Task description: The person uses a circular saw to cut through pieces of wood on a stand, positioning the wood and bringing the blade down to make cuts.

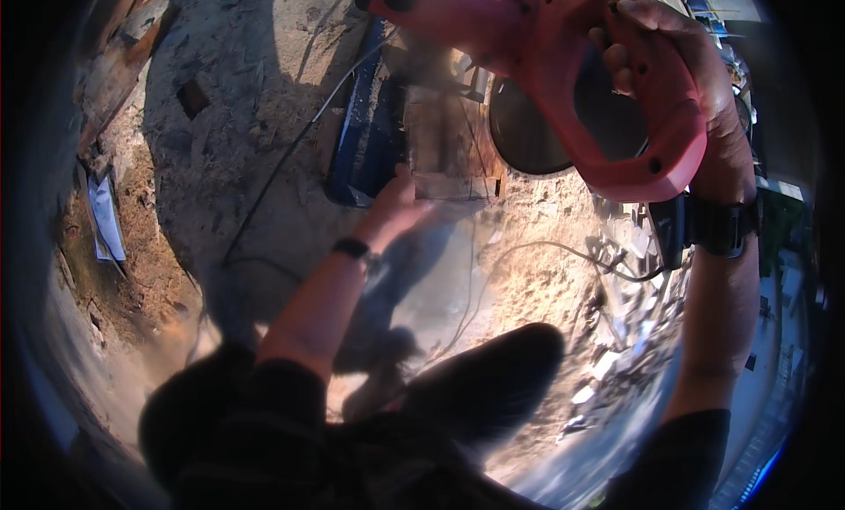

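A red chop saw (pixel 554 96) with a loop-shaped handle fills the upper right. My right hand (pixel 682 52) is closed around the far side of that handle, thumb on top. Below the saw body shows part of a dark round disc (pixel 525 132), perhaps the blade. To its left lies a wooden piece (pixel 444 140), sunlit at its right end. My left hand (pixel 396 206) grips the near left corner of this wood, its fingers partly hidden and slightly blurred. Next to the wood stands a dark blue metal base (pixel 350 149).
Sawdust (pixel 537 286) covers the ground, with wood scraps (pixel 607 365) to the right. A dark cable (pixel 282 162) runs along the left, another cord (pixel 563 244) crosses in front. A white paper-like piece (pixel 105 215) lies far left. My knee (pixel 493 369) is close below.
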A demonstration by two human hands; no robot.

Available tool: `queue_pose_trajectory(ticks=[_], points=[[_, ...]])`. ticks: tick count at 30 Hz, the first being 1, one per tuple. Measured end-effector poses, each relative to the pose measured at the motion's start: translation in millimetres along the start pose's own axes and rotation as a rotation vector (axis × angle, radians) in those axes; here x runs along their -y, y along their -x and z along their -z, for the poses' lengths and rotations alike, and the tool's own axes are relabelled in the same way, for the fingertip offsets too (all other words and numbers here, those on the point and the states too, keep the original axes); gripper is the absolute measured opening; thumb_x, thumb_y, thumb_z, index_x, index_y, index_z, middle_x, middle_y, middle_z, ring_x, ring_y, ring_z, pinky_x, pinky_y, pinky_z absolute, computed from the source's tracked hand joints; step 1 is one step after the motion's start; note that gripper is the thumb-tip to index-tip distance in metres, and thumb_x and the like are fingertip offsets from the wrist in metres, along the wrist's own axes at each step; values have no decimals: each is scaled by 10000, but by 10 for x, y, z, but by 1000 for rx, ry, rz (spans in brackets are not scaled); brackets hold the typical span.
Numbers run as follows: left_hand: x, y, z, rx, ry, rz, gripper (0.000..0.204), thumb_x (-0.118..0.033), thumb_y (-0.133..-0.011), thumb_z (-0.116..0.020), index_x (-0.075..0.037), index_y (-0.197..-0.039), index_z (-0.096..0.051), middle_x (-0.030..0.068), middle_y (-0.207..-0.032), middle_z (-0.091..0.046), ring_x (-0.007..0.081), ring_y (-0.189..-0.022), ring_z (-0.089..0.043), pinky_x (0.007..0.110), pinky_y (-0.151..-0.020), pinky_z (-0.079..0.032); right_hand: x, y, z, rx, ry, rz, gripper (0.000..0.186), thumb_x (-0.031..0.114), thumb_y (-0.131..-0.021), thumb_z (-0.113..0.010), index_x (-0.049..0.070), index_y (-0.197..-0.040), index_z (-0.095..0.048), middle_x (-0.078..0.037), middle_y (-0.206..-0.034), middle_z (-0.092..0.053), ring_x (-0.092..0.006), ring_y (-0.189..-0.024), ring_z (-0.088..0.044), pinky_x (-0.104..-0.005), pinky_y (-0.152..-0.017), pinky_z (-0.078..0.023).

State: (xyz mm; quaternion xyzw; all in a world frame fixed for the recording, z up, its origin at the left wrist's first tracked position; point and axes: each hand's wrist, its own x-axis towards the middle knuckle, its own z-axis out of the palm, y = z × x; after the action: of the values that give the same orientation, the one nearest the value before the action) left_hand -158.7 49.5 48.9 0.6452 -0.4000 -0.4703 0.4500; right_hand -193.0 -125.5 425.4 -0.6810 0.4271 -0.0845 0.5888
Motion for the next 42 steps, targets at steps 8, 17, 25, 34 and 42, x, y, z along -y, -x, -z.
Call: queue_pose_trajectory(ticks=[8,17,25,34,42], points=[[60,253,-61,-31,171,-112,740,-168,-765,-646,124,-1281,-203,243,-1100,-539,278,-996,-562,300,-826,-452,-32,97,-114,-54,-119,-23,332,199,-817,-594,-5,-1068,-516,-94,-858,-615,-108,-625,-581,-213,-553,-502],[-278,29,-122,-3,-154,32,505,-64,-657,-650,-66,-1142,-508,170,-1118,-486,293,-1051,-503,348,-885,-418,-179,32,40,-12,-168,-44,324,176,-811,-592,-10,-1065,-512,-84,-838,-610,-109,-601,-579,-209,-521,-502],[-541,212,-113,-203,-450,46,470,-170,-706,-709,-60,-1086,-455,144,-889,-602,317,-809,-610,388,-714,-494,-331,126,-194,-71,-307,-135,273,124,-768,-586,-45,-966,-503,-109,-783,-560,-171,-585,-578,-301,-507,-524],[-365,342,-121,-322,-585,-292,504,-186,-625,-745,-19,-1024,-486,167,-944,-519,350,-891,-510,418,-742,-450,-573,266,-383,-129,-136,-36,249,149,-755,-591,-41,-907,-537,-99,-721,-580,-152,-562,-572,-287,-500,-512],[-492,297,-122,-239,-550,-221,467,-123,-568,-737,-41,-948,-480,137,-912,-500,317,-858,-516,414,-672,-476,-589,266,-411,-110,-201,-36,259,129,-762,-580,-28,-954,-507,-102,-774,-573,-153,-594,-574,-292,-501,-513]])
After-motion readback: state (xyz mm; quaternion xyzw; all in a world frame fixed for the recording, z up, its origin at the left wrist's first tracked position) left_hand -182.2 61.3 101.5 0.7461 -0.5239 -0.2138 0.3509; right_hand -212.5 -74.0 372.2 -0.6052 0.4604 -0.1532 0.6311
